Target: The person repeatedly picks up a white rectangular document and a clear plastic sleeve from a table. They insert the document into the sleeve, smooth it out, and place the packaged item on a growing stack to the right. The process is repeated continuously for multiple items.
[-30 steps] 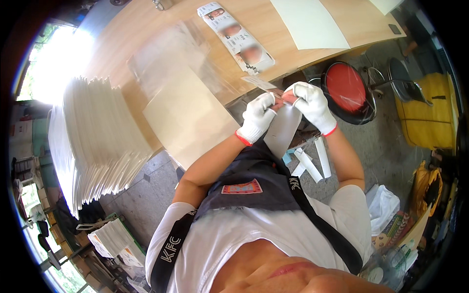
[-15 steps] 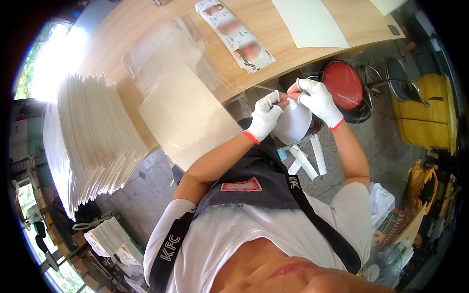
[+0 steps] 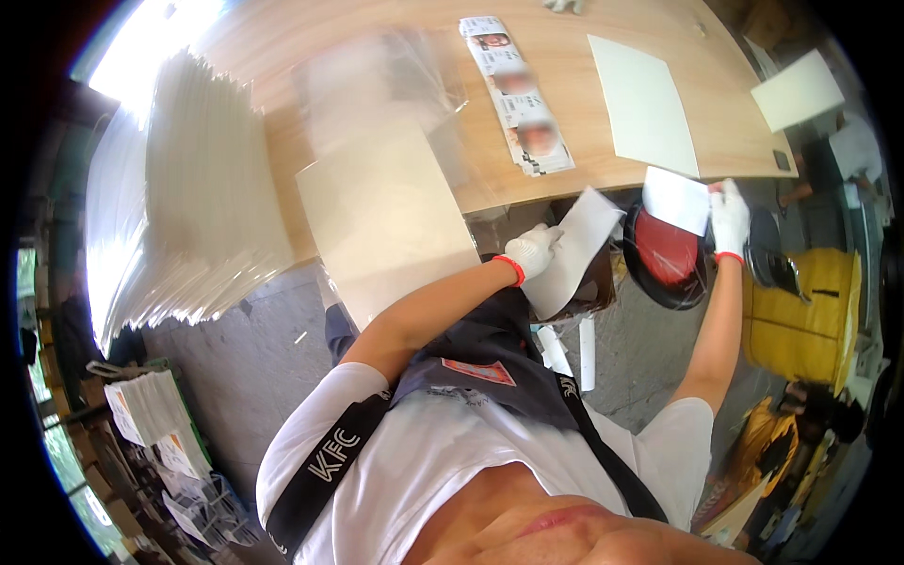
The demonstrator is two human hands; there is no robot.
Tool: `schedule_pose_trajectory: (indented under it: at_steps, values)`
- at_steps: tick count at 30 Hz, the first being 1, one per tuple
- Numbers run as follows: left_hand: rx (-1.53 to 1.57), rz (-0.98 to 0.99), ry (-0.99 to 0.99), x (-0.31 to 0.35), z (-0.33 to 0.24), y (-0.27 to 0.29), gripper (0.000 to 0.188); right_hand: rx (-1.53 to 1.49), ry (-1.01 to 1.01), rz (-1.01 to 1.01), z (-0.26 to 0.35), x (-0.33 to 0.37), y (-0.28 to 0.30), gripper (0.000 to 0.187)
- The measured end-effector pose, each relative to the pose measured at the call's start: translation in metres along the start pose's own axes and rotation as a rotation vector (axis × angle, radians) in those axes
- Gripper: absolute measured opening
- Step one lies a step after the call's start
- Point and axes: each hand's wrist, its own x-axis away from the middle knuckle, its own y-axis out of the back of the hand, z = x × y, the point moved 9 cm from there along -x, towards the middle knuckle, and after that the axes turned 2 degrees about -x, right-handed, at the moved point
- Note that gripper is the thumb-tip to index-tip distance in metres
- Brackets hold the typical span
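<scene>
My left hand (image 3: 533, 252), in a white glove with a red cuff, grips a long white paper strip (image 3: 576, 247) that curves down below the table's edge. Off to the right, my gloved right hand (image 3: 729, 218) holds a smaller white piece of paper (image 3: 676, 201) by its right side. That piece hangs over a red-seated round stool (image 3: 666, 247). Left of my left hand, a large cream board (image 3: 386, 221) lies partly over the table edge, next to clear plastic sheets (image 3: 377, 80). Fingertip details on both hands are small and partly hidden.
A tall stack of white sheets in clear sleeves (image 3: 193, 198) stands at the left. Printed strips (image 3: 518, 104) and a white sheet (image 3: 645, 105) lie on the wooden table (image 3: 574, 122). White scraps (image 3: 588, 353) are on the floor; a yellow bag (image 3: 800, 320) sits at right.
My hands, close together before, have moved apart, the right one going far right. Each holds a white paper piece. The view has shifted, so the table appears lower.
</scene>
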Motion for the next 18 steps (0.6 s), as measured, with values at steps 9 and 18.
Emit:
schedule_pose_trajectory:
  at_steps: [9, 18]
  values:
    - [0.236, 0.046, -0.168, 0.079, -0.038, 0.101, 0.036, -0.412, 0.623, -0.129, 0.254, 0.037, -0.072, 0.023]
    - [-0.185, -0.467, -0.072, 0.166, 0.015, 0.237, 0.022, -0.842, 1.084, 0.248, 0.440, 0.085, -0.187, 0.015]
